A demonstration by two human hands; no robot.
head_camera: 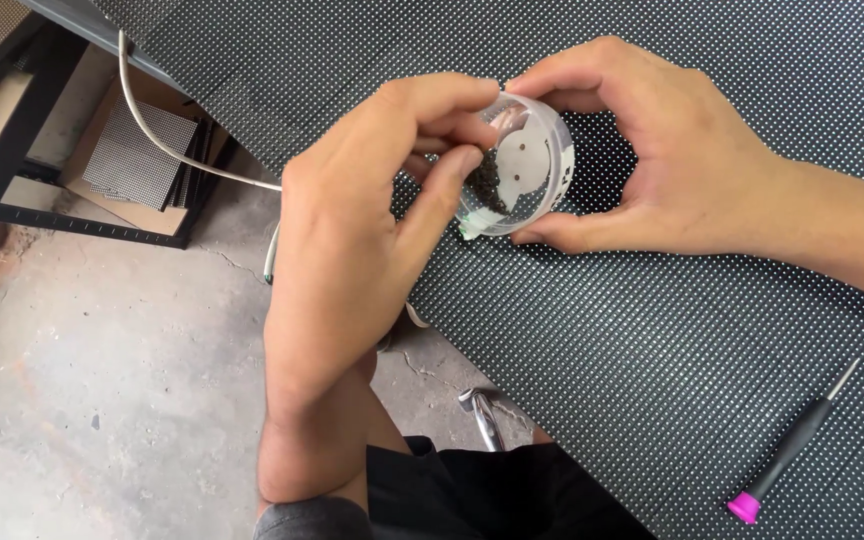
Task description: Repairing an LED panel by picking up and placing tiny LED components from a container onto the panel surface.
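A small round clear plastic container (542,165) with a pile of tiny dark parts inside is tilted above a black dotted panel (672,330). My right hand (672,150) grips the container by its rim from the right, thumb below and fingers above. My left hand (352,230) reaches in from the left, with its thumb and fingertips pinched inside the container at the dark parts. Whether a part is held between those fingertips is hidden.
A thin black screwdriver with a pink cap (787,450) lies on the panel at the lower right. A white cable (167,145) hangs off the panel's left edge over the concrete floor (102,380). Smaller dotted panels (137,150) lie on cardboard under a black frame at upper left.
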